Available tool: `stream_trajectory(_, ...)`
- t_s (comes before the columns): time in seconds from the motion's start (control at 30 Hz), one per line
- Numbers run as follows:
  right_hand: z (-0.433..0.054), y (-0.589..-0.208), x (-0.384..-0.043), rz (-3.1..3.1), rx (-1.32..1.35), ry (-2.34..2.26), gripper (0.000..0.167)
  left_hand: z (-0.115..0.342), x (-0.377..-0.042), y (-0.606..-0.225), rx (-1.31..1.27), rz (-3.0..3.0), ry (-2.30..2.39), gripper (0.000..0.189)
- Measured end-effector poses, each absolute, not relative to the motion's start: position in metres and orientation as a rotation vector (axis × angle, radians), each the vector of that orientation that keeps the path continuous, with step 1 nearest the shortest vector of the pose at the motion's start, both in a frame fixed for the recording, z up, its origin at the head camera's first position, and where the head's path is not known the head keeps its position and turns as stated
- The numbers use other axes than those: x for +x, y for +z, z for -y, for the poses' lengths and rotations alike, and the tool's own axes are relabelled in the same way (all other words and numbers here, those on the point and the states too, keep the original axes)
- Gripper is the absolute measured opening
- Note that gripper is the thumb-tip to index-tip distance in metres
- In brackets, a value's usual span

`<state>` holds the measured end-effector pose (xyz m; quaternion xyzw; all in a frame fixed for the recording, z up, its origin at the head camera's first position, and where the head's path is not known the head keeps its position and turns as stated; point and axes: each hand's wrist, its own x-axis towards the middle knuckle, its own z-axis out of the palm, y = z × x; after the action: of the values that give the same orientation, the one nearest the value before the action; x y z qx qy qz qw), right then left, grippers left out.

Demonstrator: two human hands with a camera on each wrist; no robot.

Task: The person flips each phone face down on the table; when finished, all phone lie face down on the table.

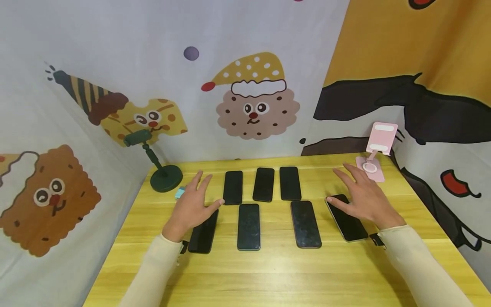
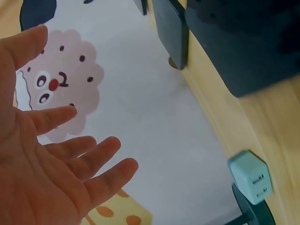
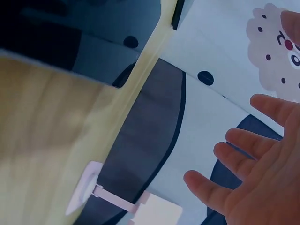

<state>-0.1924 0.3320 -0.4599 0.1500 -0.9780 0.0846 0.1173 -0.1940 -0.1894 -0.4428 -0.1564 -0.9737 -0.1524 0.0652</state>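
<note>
My left hand (image 1: 190, 207) hovers with fingers spread above the upper end of a black phone (image 1: 202, 236), covering part of it. To the right, my right hand (image 1: 366, 198) is likewise spread over another phone (image 1: 350, 226) lying at a slant. Between the hands, a dark phone (image 1: 249, 228) and a smudged phone (image 1: 305, 225) lie screen up. Behind them stands a row of three more: a left phone (image 1: 233, 187), a middle phone (image 1: 263, 184) and a right phone (image 1: 290, 183). Both wrist views show the palms holding nothing.
A dark green phone stand (image 1: 166, 178) stands at the back left, with a light blue charger plug (image 2: 251, 176) beside it. At the back right is a pink phone stand (image 1: 370, 167). A cartoon-printed curtain (image 1: 153, 76) hangs behind the wooden table (image 1: 268, 277).
</note>
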Motion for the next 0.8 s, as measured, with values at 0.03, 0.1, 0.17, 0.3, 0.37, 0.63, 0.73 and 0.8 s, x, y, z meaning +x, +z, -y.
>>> stream_trajectory(0.03,-0.333,-0.460,-0.191,2.858,0.444,0.273,0.096,0.187,-0.193,-0.443,-0.479,2.935,-0.466,0.095)
stream_trajectory(0.1,-0.334,-0.462,-0.188,2.859,0.443,0.324,0.093,0.181,-0.192,-0.443,-0.488,2.933,-0.476,0.093)
stream_trajectory(0.17,-0.336,-0.464,-0.186,2.862,0.442,0.362,0.090,0.175,-0.191,-0.443,-0.498,2.932,-0.490,0.090)
stream_trajectory(0.3,-0.337,-0.470,-0.184,2.893,0.429,0.431,0.086,0.163,-0.191,-0.446,-0.524,2.927,-0.545,0.084)
stream_trajectory(0.37,-0.337,-0.473,-0.184,2.904,0.430,0.460,0.084,0.156,-0.191,-0.447,-0.531,2.923,-0.594,0.081)
stream_trajectory(0.63,-0.340,-0.481,-0.182,2.908,0.469,0.487,0.074,0.126,-0.195,-0.453,-0.591,2.913,-0.795,0.073)
stream_trajectory(0.73,-0.341,-0.481,-0.182,2.926,0.472,0.493,0.070,0.116,-0.198,-0.456,-0.657,2.898,-0.823,0.070)
stream_trajectory(0.8,-0.341,-0.482,-0.182,2.941,0.472,0.503,0.069,0.108,-0.199,-0.458,-0.698,2.896,-0.834,0.068)
